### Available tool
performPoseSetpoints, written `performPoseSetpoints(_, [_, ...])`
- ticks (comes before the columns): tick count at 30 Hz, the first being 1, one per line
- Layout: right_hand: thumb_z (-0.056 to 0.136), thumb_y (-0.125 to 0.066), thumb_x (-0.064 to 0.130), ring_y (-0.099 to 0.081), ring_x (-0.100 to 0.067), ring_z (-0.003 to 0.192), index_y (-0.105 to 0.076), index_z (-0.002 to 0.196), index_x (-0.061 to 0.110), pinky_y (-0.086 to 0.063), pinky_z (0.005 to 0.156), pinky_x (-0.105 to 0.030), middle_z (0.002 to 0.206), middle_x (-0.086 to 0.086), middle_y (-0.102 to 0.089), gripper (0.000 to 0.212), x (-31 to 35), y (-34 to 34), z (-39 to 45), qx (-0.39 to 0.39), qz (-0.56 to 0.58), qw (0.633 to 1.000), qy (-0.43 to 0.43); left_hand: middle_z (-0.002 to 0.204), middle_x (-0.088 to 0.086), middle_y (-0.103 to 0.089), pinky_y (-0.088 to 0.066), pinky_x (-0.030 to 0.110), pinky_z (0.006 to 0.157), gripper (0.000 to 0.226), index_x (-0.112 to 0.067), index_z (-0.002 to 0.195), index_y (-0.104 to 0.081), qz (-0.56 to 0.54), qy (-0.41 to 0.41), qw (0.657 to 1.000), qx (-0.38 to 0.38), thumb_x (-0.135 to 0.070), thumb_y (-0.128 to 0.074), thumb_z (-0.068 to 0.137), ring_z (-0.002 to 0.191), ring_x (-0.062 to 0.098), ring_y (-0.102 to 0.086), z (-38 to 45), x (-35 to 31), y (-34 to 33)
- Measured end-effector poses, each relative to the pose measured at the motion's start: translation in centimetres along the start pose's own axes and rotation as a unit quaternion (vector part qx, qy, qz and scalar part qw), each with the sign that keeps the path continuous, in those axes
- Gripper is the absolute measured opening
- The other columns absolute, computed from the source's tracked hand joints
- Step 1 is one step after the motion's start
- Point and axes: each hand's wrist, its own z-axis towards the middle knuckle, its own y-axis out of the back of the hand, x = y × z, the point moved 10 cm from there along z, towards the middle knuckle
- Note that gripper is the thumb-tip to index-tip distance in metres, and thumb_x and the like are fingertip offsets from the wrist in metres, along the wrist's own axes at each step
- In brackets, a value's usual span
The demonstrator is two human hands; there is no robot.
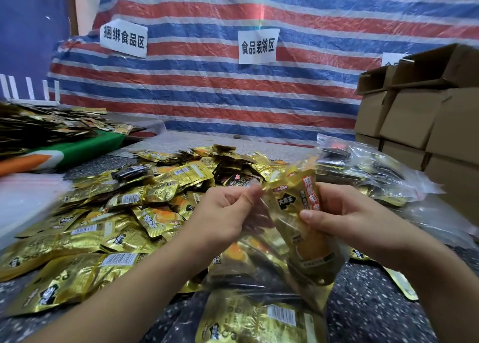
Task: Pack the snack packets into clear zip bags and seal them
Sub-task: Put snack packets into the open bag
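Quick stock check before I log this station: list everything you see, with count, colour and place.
loose snack packets: too many to count, gold, heaped on table left and centre
held snack packet: one, gold, between both hands
clear zip bag: one, clear, partly filled, below hands
filled bags: several, clear, right
cardboard boxes: stack, brown, far right
paper signs: three, white, on striped tarp
left hand: pinches bag edge
right hand: grips held packet

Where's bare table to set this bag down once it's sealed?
Bare speckled table shows near right, between the held zip bag and the filled bags. A paler strip lies beyond the loose packet pile, against the striped tarp. Centre-left is crowded.
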Motion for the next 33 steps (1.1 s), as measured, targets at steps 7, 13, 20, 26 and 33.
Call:
performPoseSetpoints(7, [0.096,-0.055,0.006,-0.067,-0.026,0.096,-0.065,0.113,0.008,-0.055,0.089,-0.047,0.11,-0.021,-0.07,0.021,-0.2,-0.6,0.1,0.018,-0.049,0.998,-0.031,0.07,0.007,-0.073,-0.053,0.022,0.06,0.044,-0.015,0.073,-0.076,-0.001,0.009,1.0,0.014,-0.046,-0.05,0.087,0.061,0.013,-0.068,0.1,0.7,-0.2])
performPoseSetpoints(13, [0.094,-0.064,0.019,-0.068,-0.024,0.086,-0.066,0.099,0.008,-0.054,0.088,-0.058,0.096,-0.019,-0.07,0.012,-0.2,-0.1,0.1,-0.011,-0.119,0.992,-0.045,0.07,0.008,-0.073,-0.054,0.023,0.06,0.042,-0.017,0.072,-0.076,0.002,-0.003,1.0,0.011,-0.045,-0.05,0.089,0.063,0.014,-0.07,0.1,0.7,-0.1])
performPoseSetpoints(20, [0.079,-0.06,0.033,-0.07,-0.019,0.078,-0.068,0.09,0.015,-0.057,0.081,-0.051,0.082,-0.001,-0.073,0.022,0.0,-1.1,0.4,0.016,-0.147,0.988,-0.046,0.068,0.003,-0.074,-0.051,0.02,0.059,0.042,-0.023,0.068,-0.075,0.051,-0.033,0.998,0.006,-0.041,-0.048,0.095,0.061,0.012,-0.068,-0.1,0.4,-0.1])
performPoseSetpoints(26, [0.077,-0.061,0.034,-0.068,-0.024,0.076,-0.066,0.091,0.006,-0.054,0.083,-0.056,0.084,-0.008,-0.071,0.032,-0.4,-0.6,0.3,-0.022,-0.132,0.989,-0.064,0.069,0.006,-0.073,-0.058,0.045,0.068,0.047,-0.017,0.074,-0.074,0.07,-0.028,0.997,-0.032,-0.049,-0.047,0.092,0.066,0.03,-0.069,0.0,0.6,0.7])
performPoseSetpoints(33, [0.089,-0.066,0.024,-0.061,-0.027,0.074,-0.062,0.09,-0.007,-0.052,0.084,-0.059,0.089,-0.032,-0.065,0.031,-0.4,-0.2,0.1,-0.047,-0.146,0.984,-0.09,0.07,0.018,-0.071,-0.053,0.051,0.065,0.056,-0.011,0.076,-0.073,0.11,-0.044,0.992,-0.053,-0.056,-0.043,0.092,0.066,0.041,-0.064,0.0,0.0,0.9])
